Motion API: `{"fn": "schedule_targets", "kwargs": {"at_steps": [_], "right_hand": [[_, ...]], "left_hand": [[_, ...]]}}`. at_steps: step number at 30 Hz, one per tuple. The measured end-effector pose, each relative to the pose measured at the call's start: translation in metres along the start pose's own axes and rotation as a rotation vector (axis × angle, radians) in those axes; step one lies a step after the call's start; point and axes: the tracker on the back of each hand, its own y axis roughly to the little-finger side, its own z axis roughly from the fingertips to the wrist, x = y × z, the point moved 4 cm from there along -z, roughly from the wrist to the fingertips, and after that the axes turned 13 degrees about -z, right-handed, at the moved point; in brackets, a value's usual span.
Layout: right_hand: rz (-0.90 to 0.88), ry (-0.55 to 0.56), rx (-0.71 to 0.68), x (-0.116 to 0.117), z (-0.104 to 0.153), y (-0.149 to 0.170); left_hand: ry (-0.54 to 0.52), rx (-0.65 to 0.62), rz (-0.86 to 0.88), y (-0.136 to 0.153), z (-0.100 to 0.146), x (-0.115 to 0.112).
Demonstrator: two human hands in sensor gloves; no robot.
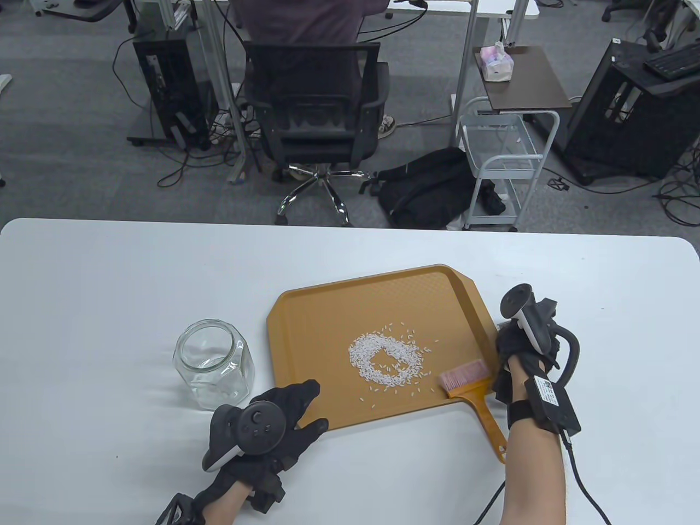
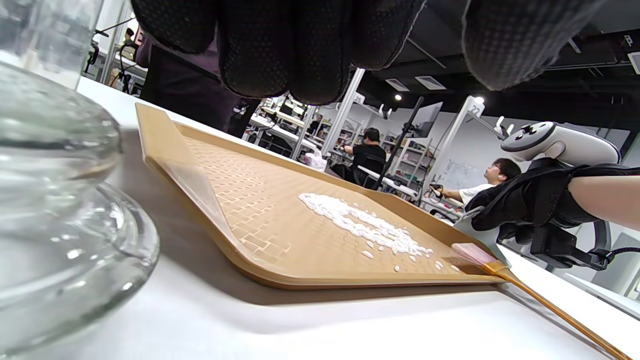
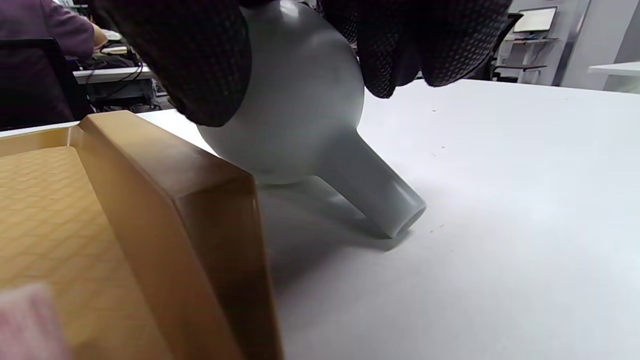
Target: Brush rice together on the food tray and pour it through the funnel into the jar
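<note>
Lying on the white table [image 1: 109, 273], the orange food tray [image 1: 306, 306] serves as the landmark: rice [image 1: 385, 358] sits gathered in a loose ring near its middle, a few grains strewn around. The brush [image 1: 473, 391] rests on the tray's near right corner, pink bristles toward the rice, its long orange handle running off the tray edge toward the person. Just beyond the tray's right rim the right hand [image 1: 517, 355] has its fingers curled round the grey funnel [image 3: 310, 135], which is tipped with its spout slanting down to the table, away from the tray. The left hand [image 1: 273, 418] hovers by the tray's near left corner, fingers straight and slightly apart, holding nothing. The empty glass jar [image 1: 213, 363] stands upright left of the tray
</note>
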Motion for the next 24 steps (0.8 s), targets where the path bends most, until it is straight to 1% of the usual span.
{"fn": "schedule_targets", "kwargs": {"at_steps": [3, 5, 7, 8, 10, 13, 14, 17, 18, 19, 20, 21, 22, 23, 24], "right_hand": [[-0.006, -0.003, -0.001, -0.004, 0.003, 0.004], [0.004, 0.024, -0.015, -0.012, 0.007, 0.005], [0.042, 0.123, -0.073, -0.027, 0.015, 0.003], [0.052, 0.135, -0.082, -0.03, 0.017, 0.002], [0.07, 0.196, -0.129, -0.044, 0.029, -0.001], [0.056, 0.282, -0.232, -0.068, 0.056, -0.014], [0.053, 0.293, -0.253, -0.071, 0.061, -0.017], [0.04, 0.359, -0.422, -0.087, 0.102, -0.04], [0.04, 0.365, -0.473, -0.089, 0.115, -0.048], [0.034, 0.362, -0.546, -0.089, 0.134, -0.058], [0.026, 0.355, -0.591, -0.088, 0.146, -0.064], [0.009, 0.331, -0.658, -0.084, 0.165, -0.073], [-0.011, 0.313, -0.706, -0.08, 0.178, -0.078], [-0.044, 0.286, -0.775, -0.073, 0.198, -0.087], [-0.056, 0.262, -0.819, -0.067, 0.21, -0.093]], "left_hand": [[0.006, 0.0, 0.004, 0.0, 0.0, -0.001], [0.008, 0.003, 0.008, 0.0, 0.0, -0.002], [0.011, 0.004, 0.014, 0.001, 0.0, -0.001], [0.011, 0.004, 0.016, 0.001, 0.0, -0.001], [0.013, 0.002, 0.019, 0.001, 0.0, -0.001], [0.009, -0.002, 0.02, 0.0, 0.0, -0.002], [0.007, -0.001, 0.023, 0.0, 0.0, -0.002], [0.004, 0.002, 0.034, -0.001, 0.001, -0.003], [0.006, -0.001, 0.036, -0.002, 0.001, -0.004], [0.004, -0.008, 0.04, -0.003, 0.001, -0.004], [-0.004, -0.034, 0.052, -0.005, 0.002, -0.004], [-0.033, -0.087, 0.076, -0.009, 0.004, -0.001], [-0.059, -0.109, 0.098, -0.012, 0.004, 0.001], [-0.086, -0.116, 0.128, -0.014, 0.006, 0.004], [-0.094, -0.122, 0.137, -0.015, 0.006, 0.005]]}}
